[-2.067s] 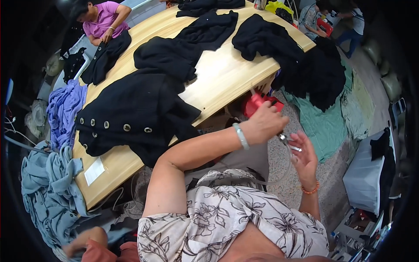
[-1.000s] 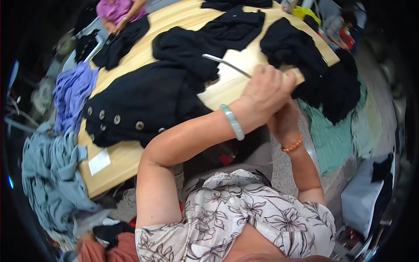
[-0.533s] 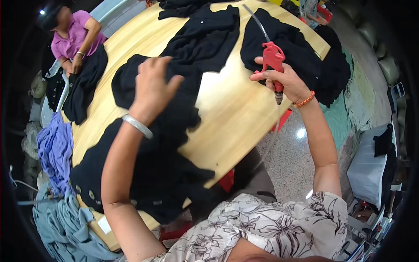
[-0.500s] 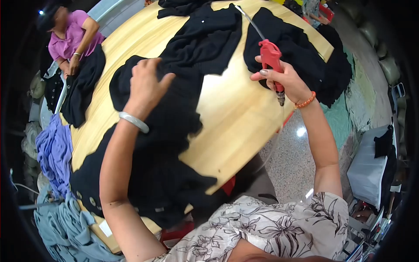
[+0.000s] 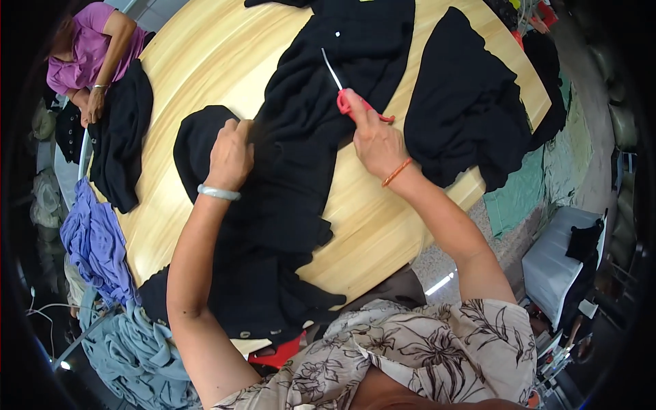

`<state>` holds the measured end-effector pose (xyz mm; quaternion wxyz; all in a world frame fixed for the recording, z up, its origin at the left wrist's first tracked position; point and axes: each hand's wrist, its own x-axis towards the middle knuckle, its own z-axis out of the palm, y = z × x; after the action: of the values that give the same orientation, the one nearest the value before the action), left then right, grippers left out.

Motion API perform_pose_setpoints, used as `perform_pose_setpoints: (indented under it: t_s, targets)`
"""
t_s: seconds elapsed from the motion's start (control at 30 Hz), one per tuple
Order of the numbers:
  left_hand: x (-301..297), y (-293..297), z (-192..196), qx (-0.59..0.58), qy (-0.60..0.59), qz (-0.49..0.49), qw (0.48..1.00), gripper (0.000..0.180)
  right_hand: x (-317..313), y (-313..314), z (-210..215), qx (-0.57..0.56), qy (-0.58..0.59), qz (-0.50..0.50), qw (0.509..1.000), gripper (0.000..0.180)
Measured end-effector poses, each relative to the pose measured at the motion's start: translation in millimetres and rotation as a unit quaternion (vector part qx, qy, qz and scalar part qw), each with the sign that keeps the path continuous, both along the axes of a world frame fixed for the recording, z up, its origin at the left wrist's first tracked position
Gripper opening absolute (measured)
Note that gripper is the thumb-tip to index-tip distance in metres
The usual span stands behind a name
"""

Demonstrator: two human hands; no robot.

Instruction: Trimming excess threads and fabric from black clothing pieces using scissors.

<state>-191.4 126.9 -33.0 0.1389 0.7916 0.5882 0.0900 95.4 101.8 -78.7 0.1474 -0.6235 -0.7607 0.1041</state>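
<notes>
Two hands work on a black garment [image 5: 294,171] spread across the round wooden table [image 5: 205,55]. At ten o'clock of the garment's middle, the left hand [image 5: 230,156], a pale bangle at its wrist, presses down with fingers curled together on a fold of the cloth. At two o'clock the right hand [image 5: 376,140] is clamped on red-handled scissors [image 5: 345,96], blades pointing toward eleven o'clock over the fabric. Another black garment [image 5: 471,109] lies at three o'clock. A person in a pink top [image 5: 89,48] handles dark cloth at the table's ten o'clock edge.
</notes>
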Motion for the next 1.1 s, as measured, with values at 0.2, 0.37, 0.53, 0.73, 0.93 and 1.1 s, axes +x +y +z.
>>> perform_pose_setpoints:
  t_s: [0.2,0.37,0.53,0.73,0.93,1.1]
  targets:
    - [-15,-59,51,0.028,0.114,0.062,0.991,0.039,44,7,107,0.01,0.271,-0.001,0.962,0.067]
    - [17,-81,81,0.027,0.099,0.106,0.989,0.082,50,1,189,0.062,0.332,0.118,0.934,0.069]
    - [72,-20,90,0.081,-0.136,-0.055,0.986,0.08,51,-31,241,-0.013,0.44,0.201,0.875,0.07]
    - [50,14,82,0.01,0.0,-0.065,0.998,0.031,115,-53,262,0.071,0.476,0.134,0.866,0.074]
    - [20,30,199,0.114,-0.164,0.174,0.964,0.051,145,-56,271,0.081,0.482,0.053,0.871,0.059]
    - [3,8,322,0.159,-0.53,0.02,0.833,0.032,122,-68,319,0.241,0.557,-0.025,0.795,0.062]
